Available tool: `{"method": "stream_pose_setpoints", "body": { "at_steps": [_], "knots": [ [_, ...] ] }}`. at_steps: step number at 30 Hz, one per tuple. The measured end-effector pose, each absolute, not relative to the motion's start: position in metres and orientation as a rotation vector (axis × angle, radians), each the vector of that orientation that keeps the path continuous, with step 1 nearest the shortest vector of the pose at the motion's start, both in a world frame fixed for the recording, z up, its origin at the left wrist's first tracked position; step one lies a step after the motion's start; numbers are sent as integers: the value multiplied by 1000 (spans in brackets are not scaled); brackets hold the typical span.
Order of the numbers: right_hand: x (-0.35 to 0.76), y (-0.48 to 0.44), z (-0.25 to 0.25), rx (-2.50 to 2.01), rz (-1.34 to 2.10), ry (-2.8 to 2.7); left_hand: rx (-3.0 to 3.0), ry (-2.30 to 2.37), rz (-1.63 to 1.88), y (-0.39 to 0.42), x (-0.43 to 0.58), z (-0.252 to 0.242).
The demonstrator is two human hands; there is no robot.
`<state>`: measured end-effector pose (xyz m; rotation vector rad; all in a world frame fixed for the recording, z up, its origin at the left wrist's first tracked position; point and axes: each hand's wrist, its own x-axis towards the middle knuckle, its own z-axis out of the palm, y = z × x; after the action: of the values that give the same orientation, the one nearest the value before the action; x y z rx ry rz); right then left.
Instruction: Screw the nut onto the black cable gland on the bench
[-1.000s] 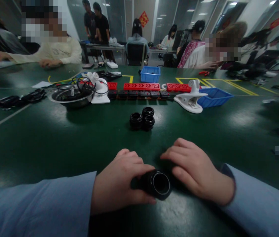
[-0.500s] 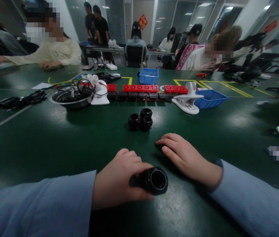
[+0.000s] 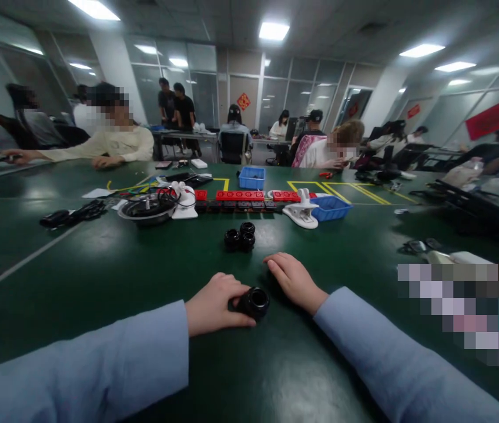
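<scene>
My left hand (image 3: 214, 305) is closed round a black ring-shaped fitting (image 3: 254, 302) that lies on its side on the green table (image 3: 99, 264), its round opening facing me. My right hand (image 3: 292, 279) rests flat on the table just right of the fitting, fingers stretched out and together, holding nothing. A cluster of three more black fittings (image 3: 240, 237) stands a little farther out, beyond both hands.
A metal bowl with cables (image 3: 147, 209), white clips (image 3: 301, 212), red and black power strips (image 3: 240, 198) and two blue bins (image 3: 331, 207) line the table's middle. Black parts (image 3: 73, 214) lie at left. Other people sit and stand across the table.
The camera has tilted up and drawn back, showing more of the room. My right hand has come off the fitting and settled flat beside it. My left hand keeps its grip.
</scene>
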<state>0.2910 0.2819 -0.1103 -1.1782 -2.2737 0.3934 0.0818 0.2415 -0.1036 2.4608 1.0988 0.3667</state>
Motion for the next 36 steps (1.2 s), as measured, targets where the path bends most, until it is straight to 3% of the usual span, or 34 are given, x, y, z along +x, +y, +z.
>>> {"method": "stream_pose_setpoints", "body": {
  "at_steps": [26, 36],
  "knots": [
    [263, 210, -85, -1224, 159, -2310, 2532, 1246, 441, 234, 84, -113],
    [266, 203, -85, -1224, 246, -2273, 2493, 1208, 452, 233, 87, -110]
  ]
}}
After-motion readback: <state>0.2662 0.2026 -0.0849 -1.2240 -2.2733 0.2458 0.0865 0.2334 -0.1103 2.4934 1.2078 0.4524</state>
